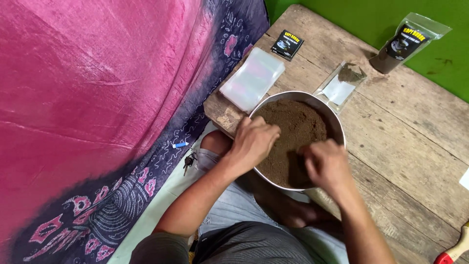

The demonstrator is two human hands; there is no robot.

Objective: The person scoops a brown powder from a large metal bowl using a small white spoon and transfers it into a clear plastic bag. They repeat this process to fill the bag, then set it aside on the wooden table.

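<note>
Landmark: the round metal bowl (337,128), which overhangs the near edge of the wooden table (410,142) above my lap.

Powder: brown ground powder (298,129) fills the bowl nearly to the rim.

My left hand (254,142): over the bowl's left rim, knuckles up, fingers curled down toward the powder. I cannot tell whether they pinch anything; the fingertips are hidden under the hand.

My right hand (326,164): over the bowl's near-right part, fingers bent down into the powder. The grip is hidden as well, so I cannot say how far closed it is or what it holds.

Key relation: the powder lies directly under and between both hands, spreading away from me toward the bowl's far rim. The bowl is round, so no long axis. Both hands are about equally close; the right seems deeper in.

Beyond the bowl: a flat clear pouch with a little powder in it (340,86) lies just past the far rim. A stack of clear empty pouches (252,78) lies far-left of the bowl, a small black packet (287,44) beyond that, and a filled dark standing pouch (405,44) far-right near the green wall (361,14).

Surface: rough, worn planks.

Room: left of the bowl hangs a pink and purple patterned cloth (88,98); below it, keys (188,161) on a pale floor. A red-handled brush (454,252) lies near-right of the bowl.
</note>
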